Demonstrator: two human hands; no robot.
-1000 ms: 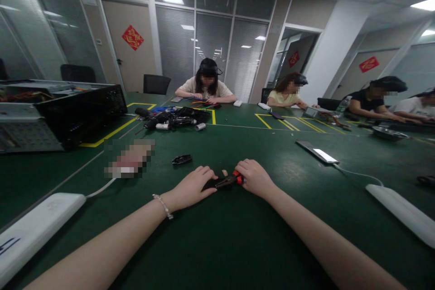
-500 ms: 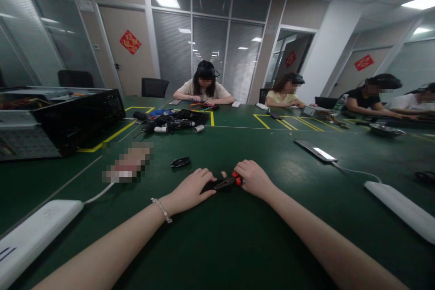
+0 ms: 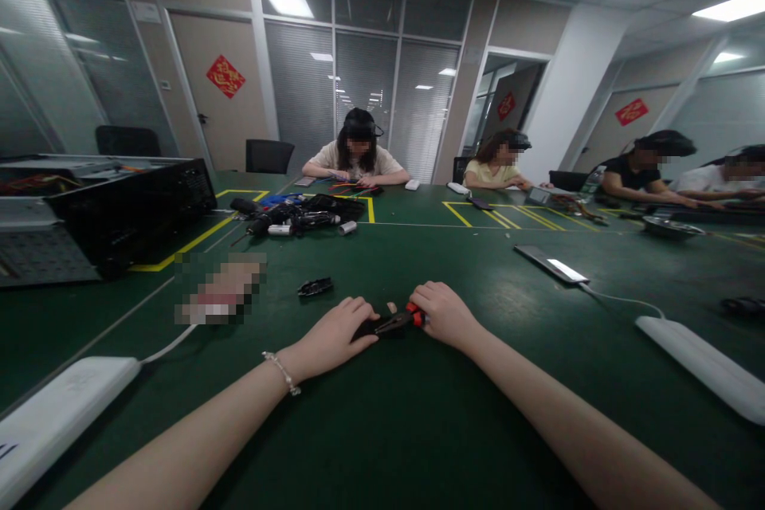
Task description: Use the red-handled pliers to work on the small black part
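Observation:
My right hand is closed round the red handles of a pair of needle-nose pliers, whose dark jaws point left. My left hand curls with thumb and fingers about a small black part, most of it hidden by the hand. The plier tips reach to this part, close to my left thumb; whether they grip it I cannot tell. A small pale scrap lies just beyond the pliers. Farther out to the left, a black plastic piece rests on the green table.
An open computer case stands at the left. Tools, including a drill, lie in a pile beyond. White power banks flank my arms, with a phone on the right. Several people sit across the table.
The whole view has shifted slightly. Both hands, the pliers and the black part keep nearly the same places relative to each other.

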